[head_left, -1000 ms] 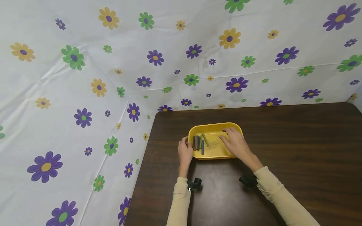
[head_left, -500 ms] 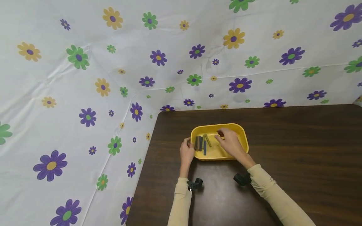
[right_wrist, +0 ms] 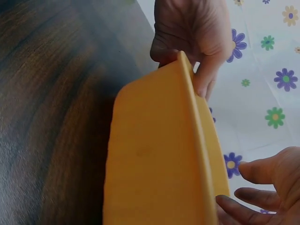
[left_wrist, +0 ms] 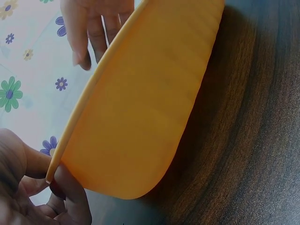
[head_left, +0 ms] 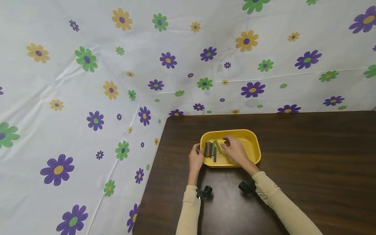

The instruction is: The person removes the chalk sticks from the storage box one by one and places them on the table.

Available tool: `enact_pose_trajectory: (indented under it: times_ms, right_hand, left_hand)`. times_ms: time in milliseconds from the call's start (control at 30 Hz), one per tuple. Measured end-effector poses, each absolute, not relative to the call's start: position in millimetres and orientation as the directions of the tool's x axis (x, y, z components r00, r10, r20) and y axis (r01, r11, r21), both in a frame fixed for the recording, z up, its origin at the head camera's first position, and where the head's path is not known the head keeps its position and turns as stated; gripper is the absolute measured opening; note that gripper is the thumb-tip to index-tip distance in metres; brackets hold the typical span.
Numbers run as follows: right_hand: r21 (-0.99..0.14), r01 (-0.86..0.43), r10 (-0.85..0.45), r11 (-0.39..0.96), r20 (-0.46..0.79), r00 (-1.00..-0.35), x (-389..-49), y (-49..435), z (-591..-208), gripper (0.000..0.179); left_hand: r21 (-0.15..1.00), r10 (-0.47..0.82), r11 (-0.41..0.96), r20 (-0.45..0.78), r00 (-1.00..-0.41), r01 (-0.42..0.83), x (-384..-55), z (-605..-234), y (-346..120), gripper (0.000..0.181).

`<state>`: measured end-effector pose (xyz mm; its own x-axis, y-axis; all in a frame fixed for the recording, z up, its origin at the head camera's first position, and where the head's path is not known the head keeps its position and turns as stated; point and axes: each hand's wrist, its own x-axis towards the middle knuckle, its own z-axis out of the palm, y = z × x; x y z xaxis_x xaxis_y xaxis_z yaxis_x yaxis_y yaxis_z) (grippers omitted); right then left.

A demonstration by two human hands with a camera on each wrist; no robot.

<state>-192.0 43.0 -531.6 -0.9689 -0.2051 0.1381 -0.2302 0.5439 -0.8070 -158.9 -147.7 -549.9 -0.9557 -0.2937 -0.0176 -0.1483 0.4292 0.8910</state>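
A shallow yellow plastic tray point(head_left: 249, 145) rests on the table. At its left end lie several short crayon-like sticks: dark and brown ones side by side, a blue stick point(head_left: 215, 155) and a tilted green stick point(head_left: 218, 147). My left hand point(head_left: 195, 161) pinches the tray's left rim, thumb and fingers on either side in the left wrist view. Over the middle of the tray hovers my right hand point(head_left: 236, 151), fingers loosely bent and apart, nothing seen between them. In the right wrist view that right hand point(right_wrist: 276, 187) is beside the rim; the sticks are hidden behind the tray wall.
The dark wood-grain table point(head_left: 308, 163) extends right and in front of the tray. A white flowered cloth point(head_left: 176, 39) hangs behind and to the left. Black wrist cameras point(head_left: 205, 192) sit on both wrists above cream sleeves.
My right hand has moved left across the tray, nearer the sticks. The left hand keeps its hold on the rim. The whole view has shifted slightly.
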Motion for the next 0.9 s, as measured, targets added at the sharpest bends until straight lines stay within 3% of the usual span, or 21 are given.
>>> enact_pose_trajectory:
  times_ms: [900]
  right_hand:
    - [-0.812, -0.159, -0.207, 0.561, 0.048, -0.977, -205, 16, -557, 0.034]
  left_hand:
    - [0.928, -0.293, 0.335, -0.062, -0.954, -0.163, -156, -551, -148, 0.029]
